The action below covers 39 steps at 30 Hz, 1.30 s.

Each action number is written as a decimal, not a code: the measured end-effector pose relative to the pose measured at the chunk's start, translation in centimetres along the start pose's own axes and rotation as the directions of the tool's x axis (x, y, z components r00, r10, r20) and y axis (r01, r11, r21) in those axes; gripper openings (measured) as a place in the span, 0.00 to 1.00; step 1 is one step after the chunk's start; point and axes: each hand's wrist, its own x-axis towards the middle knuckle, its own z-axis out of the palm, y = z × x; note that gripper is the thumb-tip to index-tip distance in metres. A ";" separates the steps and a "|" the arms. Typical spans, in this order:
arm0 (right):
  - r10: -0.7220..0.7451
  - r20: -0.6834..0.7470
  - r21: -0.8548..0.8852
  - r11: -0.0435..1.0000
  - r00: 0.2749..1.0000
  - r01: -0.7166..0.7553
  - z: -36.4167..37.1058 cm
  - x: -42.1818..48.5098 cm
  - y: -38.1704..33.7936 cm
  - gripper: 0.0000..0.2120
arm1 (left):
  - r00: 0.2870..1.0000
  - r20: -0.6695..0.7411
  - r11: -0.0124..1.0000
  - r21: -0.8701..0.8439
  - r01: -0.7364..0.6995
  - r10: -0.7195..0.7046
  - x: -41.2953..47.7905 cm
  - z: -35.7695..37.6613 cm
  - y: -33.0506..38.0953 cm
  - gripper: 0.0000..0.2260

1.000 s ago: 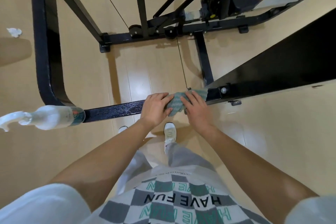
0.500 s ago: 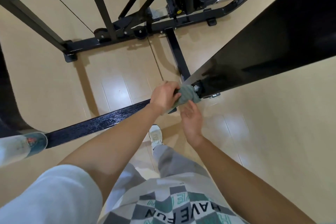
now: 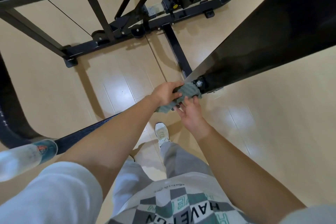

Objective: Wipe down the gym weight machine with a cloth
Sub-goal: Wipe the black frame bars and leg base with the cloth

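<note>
Cloth (image 3: 189, 90) has travelled along the low black bar (image 3: 85, 132) of the weight machine (image 3: 109, 39) and now sits bunched at the bar's far end, hard against the bolt (image 3: 199, 83) where the broad black panel (image 3: 272, 42) begins. Left hand (image 3: 166, 93) grips it from above, fingers curled round cloth and bar. Right hand (image 3: 191, 114) has come off the top and lies just below, fingers loose and fairly straight, tips touching the hanging tail. Judgement: the bar pass looks done, with joint and panel probably next.
</note>
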 end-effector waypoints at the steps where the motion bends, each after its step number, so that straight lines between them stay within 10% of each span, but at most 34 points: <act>1: 0.007 0.000 -0.003 1.000 1.000 -0.007 0.1 -0.2 0.5 0.21 | 1.000 -0.011 1.000 0.004 0.010 -0.010 -0.7 -0.1 -0.5 0.23; 19: 0.220 0.189 -0.130 0.972 0.957 -0.198 4.5 -7.1 11.5 0.20 | 0.918 -0.299 0.961 0.017 0.277 -0.259 -18.5 -1.9 -10.4 0.17; 39: -0.021 0.128 -0.185 0.982 0.992 0.045 -1.5 -2.4 -0.9 0.13 | 0.939 -0.342 0.992 0.107 0.060 -0.020 -8.2 1.4 -2.2 0.23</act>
